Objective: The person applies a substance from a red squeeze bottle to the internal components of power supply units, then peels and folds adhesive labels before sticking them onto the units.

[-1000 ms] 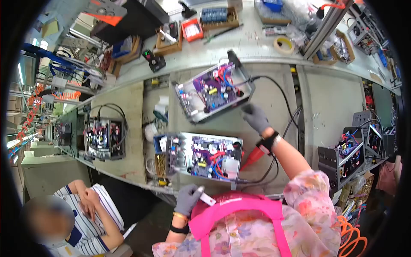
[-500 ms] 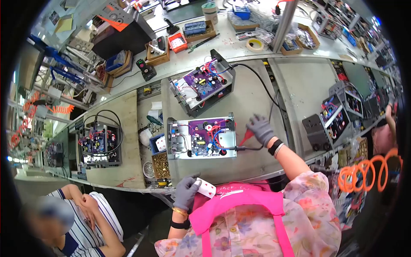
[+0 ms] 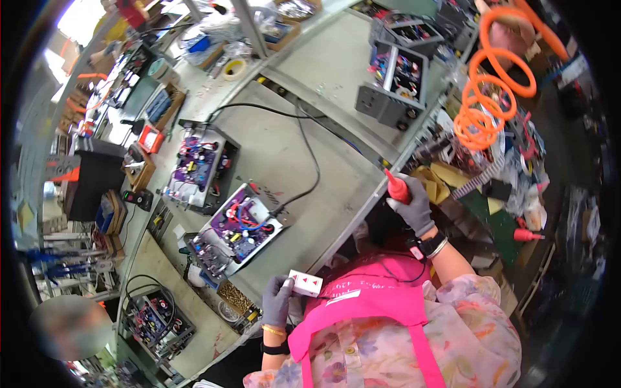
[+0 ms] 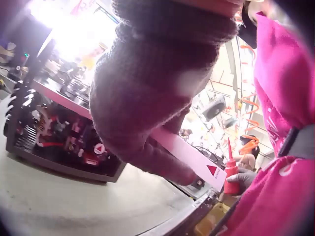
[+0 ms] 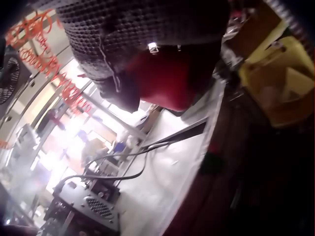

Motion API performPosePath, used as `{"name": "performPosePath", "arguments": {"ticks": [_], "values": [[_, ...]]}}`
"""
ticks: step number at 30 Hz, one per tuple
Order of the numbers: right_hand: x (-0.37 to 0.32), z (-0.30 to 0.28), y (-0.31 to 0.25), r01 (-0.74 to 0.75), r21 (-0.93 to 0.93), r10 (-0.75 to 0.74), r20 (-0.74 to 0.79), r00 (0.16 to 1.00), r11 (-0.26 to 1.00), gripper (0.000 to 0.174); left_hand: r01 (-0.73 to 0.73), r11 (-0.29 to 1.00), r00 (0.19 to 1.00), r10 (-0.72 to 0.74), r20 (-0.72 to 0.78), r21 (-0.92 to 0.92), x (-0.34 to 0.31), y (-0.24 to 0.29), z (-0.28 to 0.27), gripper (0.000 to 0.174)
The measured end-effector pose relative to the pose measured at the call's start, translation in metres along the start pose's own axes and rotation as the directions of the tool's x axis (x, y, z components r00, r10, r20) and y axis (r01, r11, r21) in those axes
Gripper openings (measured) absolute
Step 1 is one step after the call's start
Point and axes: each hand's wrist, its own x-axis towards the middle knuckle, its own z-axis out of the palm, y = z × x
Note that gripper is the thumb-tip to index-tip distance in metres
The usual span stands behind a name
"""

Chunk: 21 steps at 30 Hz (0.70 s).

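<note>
My gloved left hand [image 3: 277,301] pinches a stack of white labels [image 3: 306,283] printed with red triangles, held in front of the pink apron [image 3: 369,294]. In the left wrist view the labels [image 4: 189,158] stick out between thumb and fingers. Off to the right, my gloved right hand [image 3: 417,210] grips a red squeeze bottle [image 3: 397,189] with its pointed nozzle upward, by the bench edge. Blurred red plastic of the bottle [image 5: 167,81] shows under the glove in the right wrist view. Closest to the left hand on the bench is an open metal chassis [image 3: 236,229] with a purple circuit board.
Behind it stands a second open unit [image 3: 197,165], with a black cable [image 3: 317,171] looping over the bench [image 3: 336,200]. More units [image 3: 394,81] stand at the far right. An orange coiled hose [image 3: 482,84] hangs there. A box of brass screws [image 3: 234,297] sits left of the chassis.
My right hand has come down from the far unit, picked the red bottle up off the bench and carried it right. The head view has turned right. The left hand keeps the labels.
</note>
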Motion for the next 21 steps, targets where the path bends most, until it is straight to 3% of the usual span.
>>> {"name": "performPosePath", "arguments": {"ticks": [3,8,9,11,13,16,19,21], "values": [[-0.052,-0.046,0.030,-0.125,-0.112,0.117,-0.076,0.990,0.986,0.055,0.043,0.999,0.994,-0.043,0.103,0.006,0.006,0.004,0.029,0.018],[-0.081,-0.141,0.076,-0.166,-0.429,0.068,-0.234,0.970,0.888,0.051,0.021,0.994,0.970,-0.046,0.238,0.109,0.020,0.023,0.106,0.020],[-0.086,-0.162,0.085,-0.249,-0.484,0.132,-0.263,0.956,0.839,0.052,-0.005,0.991,0.961,-0.032,0.275,0.133,0.023,0.030,0.124,0.020],[-0.098,-0.200,0.118,-0.284,-0.656,0.088,-0.315,0.945,0.699,0.053,-0.062,0.984,0.935,-0.001,0.354,0.168,0.031,0.039,0.166,0.020],[-0.107,-0.243,0.150,-0.253,-0.807,0.055,-0.265,0.963,0.534,0.045,-0.042,0.982,0.898,-0.044,0.438,0.185,0.040,0.043,0.207,0.019],[-0.121,-0.289,0.185,-0.230,-0.903,0.084,-0.215,0.973,0.362,0.031,-0.086,0.954,0.818,-0.097,0.567,0.288,0.044,0.060,0.268,0.016],[-0.152,-0.313,0.240,-0.554,-0.782,0.202,-0.515,0.833,0.287,0.031,-0.175,0.948,0.726,-0.058,0.686,0.265,0.047,0.056,0.313,0.018],[-0.173,-0.326,0.261,-0.510,-0.811,0.193,-0.473,0.860,0.287,0.040,-0.112,0.956,0.689,-0.121,0.715,0.270,0.045,0.055,0.335,0.016]]}}
